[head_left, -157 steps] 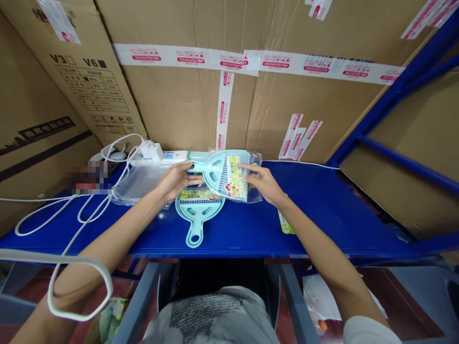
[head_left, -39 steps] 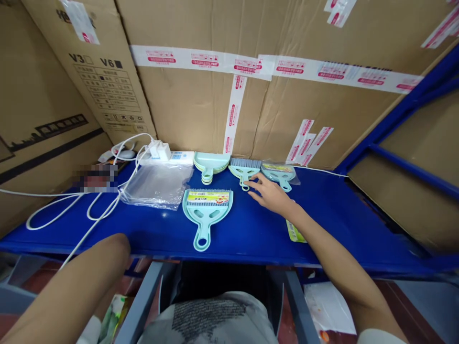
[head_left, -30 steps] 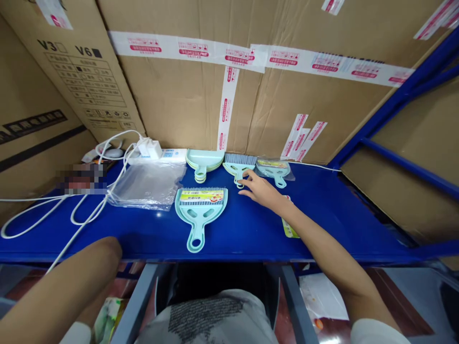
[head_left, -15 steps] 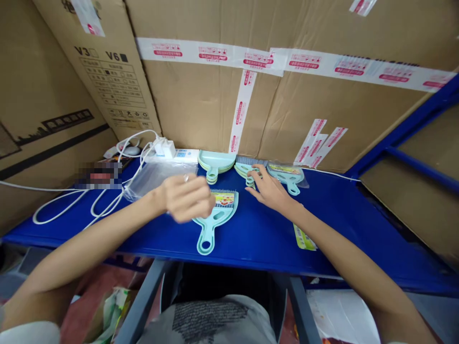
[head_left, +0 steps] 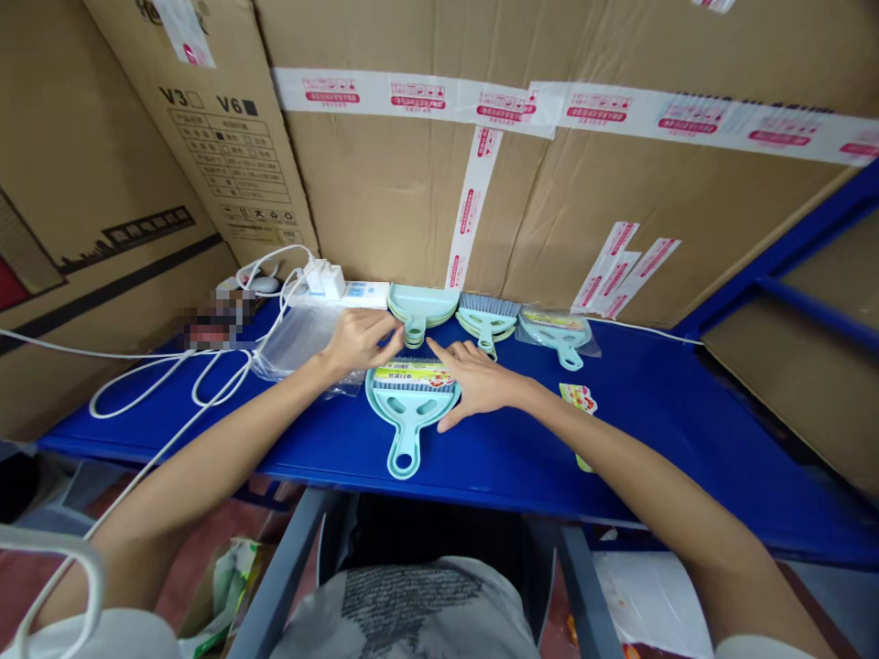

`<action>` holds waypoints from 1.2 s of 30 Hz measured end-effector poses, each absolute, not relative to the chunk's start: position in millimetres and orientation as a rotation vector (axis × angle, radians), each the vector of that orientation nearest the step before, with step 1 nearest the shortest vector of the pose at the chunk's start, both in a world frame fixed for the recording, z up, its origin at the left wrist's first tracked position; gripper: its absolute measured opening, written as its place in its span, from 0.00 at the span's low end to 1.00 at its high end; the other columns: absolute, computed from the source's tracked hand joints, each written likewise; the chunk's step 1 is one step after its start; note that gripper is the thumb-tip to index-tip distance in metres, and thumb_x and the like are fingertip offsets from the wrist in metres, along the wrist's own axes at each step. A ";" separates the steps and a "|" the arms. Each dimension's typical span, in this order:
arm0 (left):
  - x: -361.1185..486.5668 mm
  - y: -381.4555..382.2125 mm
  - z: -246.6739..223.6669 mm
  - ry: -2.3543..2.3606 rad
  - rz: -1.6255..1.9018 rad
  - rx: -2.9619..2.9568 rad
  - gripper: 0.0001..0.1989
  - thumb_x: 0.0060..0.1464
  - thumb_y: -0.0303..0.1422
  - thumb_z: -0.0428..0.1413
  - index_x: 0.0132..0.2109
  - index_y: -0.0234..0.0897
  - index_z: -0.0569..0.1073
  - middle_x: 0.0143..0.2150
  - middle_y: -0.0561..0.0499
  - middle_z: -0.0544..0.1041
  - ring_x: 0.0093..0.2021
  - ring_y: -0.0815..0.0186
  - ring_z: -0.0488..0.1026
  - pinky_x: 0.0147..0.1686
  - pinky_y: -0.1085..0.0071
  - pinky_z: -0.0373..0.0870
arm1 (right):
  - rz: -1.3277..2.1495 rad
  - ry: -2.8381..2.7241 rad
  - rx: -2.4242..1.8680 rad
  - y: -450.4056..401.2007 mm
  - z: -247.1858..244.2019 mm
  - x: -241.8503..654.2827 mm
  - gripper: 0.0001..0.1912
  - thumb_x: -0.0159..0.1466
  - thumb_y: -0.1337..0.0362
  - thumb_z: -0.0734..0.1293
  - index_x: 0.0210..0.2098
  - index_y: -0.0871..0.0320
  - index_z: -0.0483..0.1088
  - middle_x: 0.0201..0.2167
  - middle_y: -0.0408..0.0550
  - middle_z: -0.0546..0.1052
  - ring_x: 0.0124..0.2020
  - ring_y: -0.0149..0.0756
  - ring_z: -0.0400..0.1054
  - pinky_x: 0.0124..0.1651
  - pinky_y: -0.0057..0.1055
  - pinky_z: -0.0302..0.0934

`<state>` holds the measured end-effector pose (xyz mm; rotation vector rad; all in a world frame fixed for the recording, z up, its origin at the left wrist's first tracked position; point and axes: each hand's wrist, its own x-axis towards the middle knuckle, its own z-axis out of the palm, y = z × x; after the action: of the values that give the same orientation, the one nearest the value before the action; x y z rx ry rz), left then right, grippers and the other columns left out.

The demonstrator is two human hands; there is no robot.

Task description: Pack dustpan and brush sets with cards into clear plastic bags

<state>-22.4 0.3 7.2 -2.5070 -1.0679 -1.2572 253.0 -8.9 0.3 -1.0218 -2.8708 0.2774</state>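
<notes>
A light-green dustpan with a grey-bristled brush nested in it (head_left: 406,416) lies on the blue table in front of me, handle toward me. A yellow printed card (head_left: 416,373) lies across the bristles. My left hand (head_left: 363,340) is closed, thumb and fingertips together, above the dustpan's upper left and over the right end of a clear plastic bag (head_left: 295,340). Whatever those fingers hold, if anything, I cannot make out. At the dustpan's right edge, my right hand (head_left: 473,375) is open, with its thumb apart from the fingers.
Along the back stand stacked dustpans (head_left: 422,305), a stack with a brush on top (head_left: 487,318) and a bagged dustpan set (head_left: 559,336). More printed cards (head_left: 578,398) lie right. White cables (head_left: 199,366) and a power strip (head_left: 367,294) occupy the left. Cardboard (head_left: 385,201) walls the back.
My right hand has come from the back brush stack to the near dustpan's right side. My left hand has shifted up, uncovering the dustpan and card. The view has moved slightly.
</notes>
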 end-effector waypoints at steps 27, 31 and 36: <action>-16.2 -2.3 9.8 -1.077 -1.474 -2.429 0.16 0.65 0.35 0.53 0.28 0.37 0.74 0.19 0.56 0.70 0.19 0.71 0.64 0.26 0.73 0.59 | 0.057 -2.674 -0.751 -174.7 -15.0 252.0 0.13 0.76 0.73 0.56 0.43 0.58 0.71 0.53 0.58 0.75 0.36 0.34 0.72 0.31 0.30 0.63; -9.6 -5.7 14.6 -1.404 -1.806 -2.487 0.17 0.63 0.39 0.54 0.29 0.35 0.76 0.17 0.56 0.70 0.18 0.72 0.63 0.24 0.75 0.59 | 0.043 -2.600 -0.764 -179.3 -8.4 271.6 0.14 0.73 0.77 0.55 0.45 0.57 0.69 0.54 0.58 0.75 0.39 0.35 0.73 0.36 0.29 0.70; -4.6 -7.6 13.5 -1.866 -1.816 -2.874 0.31 0.67 0.52 0.52 0.23 0.35 0.75 0.14 0.49 0.70 0.13 0.70 0.64 0.19 0.74 0.60 | -0.041 -2.464 -0.774 -169.9 1.6 291.9 0.15 0.73 0.77 0.57 0.50 0.56 0.70 0.56 0.58 0.74 0.42 0.34 0.75 0.39 0.26 0.74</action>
<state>-4.6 -7.6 13.5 -2.8738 -1.8659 -1.8163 291.9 -169.9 1.6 -0.7739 -2.4637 -0.0407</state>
